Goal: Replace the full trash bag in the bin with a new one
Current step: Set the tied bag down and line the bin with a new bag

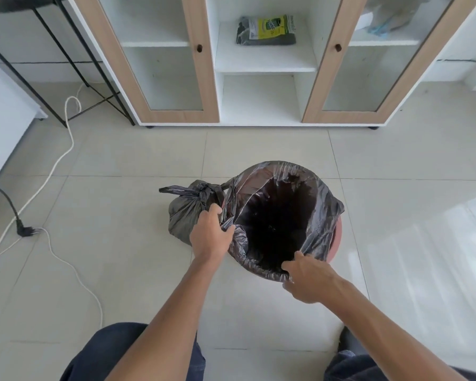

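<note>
- Bin (338,237) is standing on the tiled floor (396,160), its pink rim showing at 3 o'clock under a new black bag (318,215) that is lining its open mouth.
- Left hand (210,235) is pinching the liner's edge at 9 o'clock, fingers curled closed on the plastic.
- Right hand (308,279) is gripping the liner's rim at 6 o'clock, fingers folded shut over it.
- Full bag (188,210), knotted, is sitting at 9 o'clock, touching the bin.
- Pack of bags (266,30) is lying on the cabinet shelf (264,60) at 12 o'clock.
</note>
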`<state>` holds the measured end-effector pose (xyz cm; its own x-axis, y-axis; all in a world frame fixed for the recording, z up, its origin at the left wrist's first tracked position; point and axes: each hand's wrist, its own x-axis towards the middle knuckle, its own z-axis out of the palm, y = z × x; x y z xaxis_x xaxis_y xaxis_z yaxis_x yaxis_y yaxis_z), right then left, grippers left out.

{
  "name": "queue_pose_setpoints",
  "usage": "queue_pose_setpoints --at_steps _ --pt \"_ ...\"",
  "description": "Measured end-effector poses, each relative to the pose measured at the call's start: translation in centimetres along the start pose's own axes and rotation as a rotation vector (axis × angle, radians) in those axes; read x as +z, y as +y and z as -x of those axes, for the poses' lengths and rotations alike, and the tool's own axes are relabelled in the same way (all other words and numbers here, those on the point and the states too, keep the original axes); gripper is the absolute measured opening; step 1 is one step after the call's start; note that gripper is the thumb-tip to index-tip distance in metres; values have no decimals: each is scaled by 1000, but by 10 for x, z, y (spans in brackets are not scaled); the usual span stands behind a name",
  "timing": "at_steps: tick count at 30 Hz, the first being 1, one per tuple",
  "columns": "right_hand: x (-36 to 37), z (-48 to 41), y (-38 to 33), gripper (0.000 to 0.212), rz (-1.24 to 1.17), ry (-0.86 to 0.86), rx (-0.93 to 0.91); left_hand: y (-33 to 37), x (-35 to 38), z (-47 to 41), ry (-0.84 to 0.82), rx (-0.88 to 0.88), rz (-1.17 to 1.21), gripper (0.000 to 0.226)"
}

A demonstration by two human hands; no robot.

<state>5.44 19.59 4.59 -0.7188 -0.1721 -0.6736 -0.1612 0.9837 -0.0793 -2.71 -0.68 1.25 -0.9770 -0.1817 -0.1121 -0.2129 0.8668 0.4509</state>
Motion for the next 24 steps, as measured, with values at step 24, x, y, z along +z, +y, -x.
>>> queue_pose_setpoints --at_steps 24 --pt "3 -11 14 34 -7 -27 24 -13 19 -22 -68 -503 409 9"
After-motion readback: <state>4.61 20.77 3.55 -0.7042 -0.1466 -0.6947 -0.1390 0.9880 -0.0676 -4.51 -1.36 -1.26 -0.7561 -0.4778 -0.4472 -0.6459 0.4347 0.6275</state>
